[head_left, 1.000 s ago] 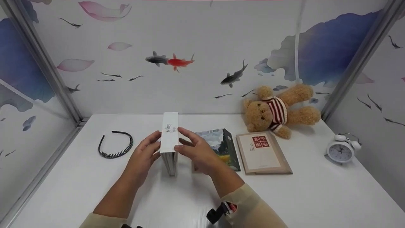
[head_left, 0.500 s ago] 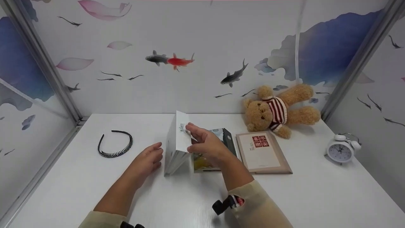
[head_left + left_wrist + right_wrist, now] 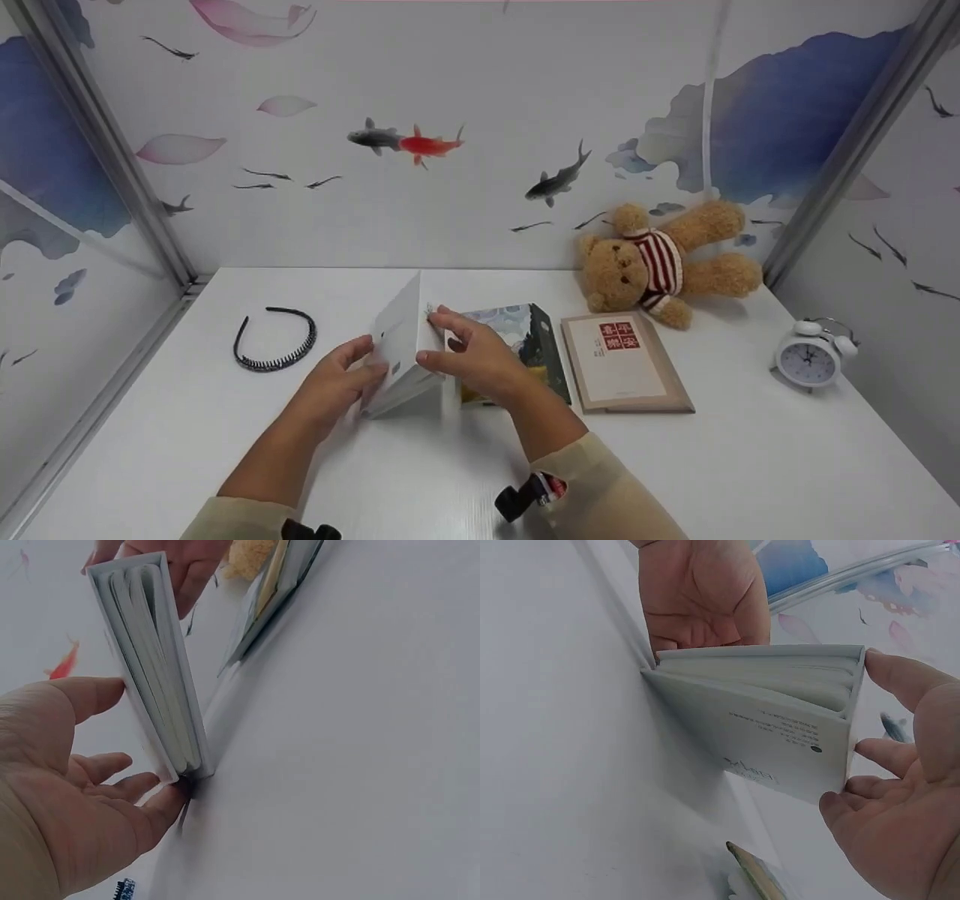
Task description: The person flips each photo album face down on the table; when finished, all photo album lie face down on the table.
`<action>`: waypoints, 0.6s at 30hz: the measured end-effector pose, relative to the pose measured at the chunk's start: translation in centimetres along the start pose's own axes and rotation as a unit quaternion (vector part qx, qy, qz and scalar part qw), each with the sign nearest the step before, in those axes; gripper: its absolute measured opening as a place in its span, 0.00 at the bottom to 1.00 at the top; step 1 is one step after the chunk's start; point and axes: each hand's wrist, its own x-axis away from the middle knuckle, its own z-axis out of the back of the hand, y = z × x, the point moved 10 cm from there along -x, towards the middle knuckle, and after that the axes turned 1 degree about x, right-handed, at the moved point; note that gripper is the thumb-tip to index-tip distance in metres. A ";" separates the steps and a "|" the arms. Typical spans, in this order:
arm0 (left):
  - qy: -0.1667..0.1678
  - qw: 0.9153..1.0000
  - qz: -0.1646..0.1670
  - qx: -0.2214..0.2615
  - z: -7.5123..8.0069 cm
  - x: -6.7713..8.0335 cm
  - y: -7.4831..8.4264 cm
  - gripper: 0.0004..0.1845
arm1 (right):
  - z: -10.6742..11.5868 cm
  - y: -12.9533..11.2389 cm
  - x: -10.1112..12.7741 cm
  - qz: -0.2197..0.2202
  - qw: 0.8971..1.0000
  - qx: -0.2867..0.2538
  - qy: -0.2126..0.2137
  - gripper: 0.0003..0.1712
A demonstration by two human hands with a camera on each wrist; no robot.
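A white hardcover book stands tilted on the table, its spine up to the right and its lower edge down to the left. My right hand holds the spine, with the thumb and fingertips at its edges. At the lower left, my left hand touches the cover with its thumb, and a finger reaches the bottom corner. Seen end-on in the left wrist view, the book has its pages slightly fanned between the covers. Small print marks the cover of the book in the right wrist view.
Behind my right hand lies a book with a painted landscape cover. Right of it is a beige book with red characters. A teddy bear leans at the back wall, a white alarm clock stands far right, and a black headband lies left.
The white book has turned from upright to tilted, its lower edge swinging left. My left hand came off it and touches it again, now at the cover; my right hand stays at the spine.
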 end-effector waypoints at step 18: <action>0.039 0.998 0.014 -0.051 2.5 -0.4 -0.7 0.47 | -1.4 2.5 -1.1 -0.007 0.997 -0.076 -0.028 0.49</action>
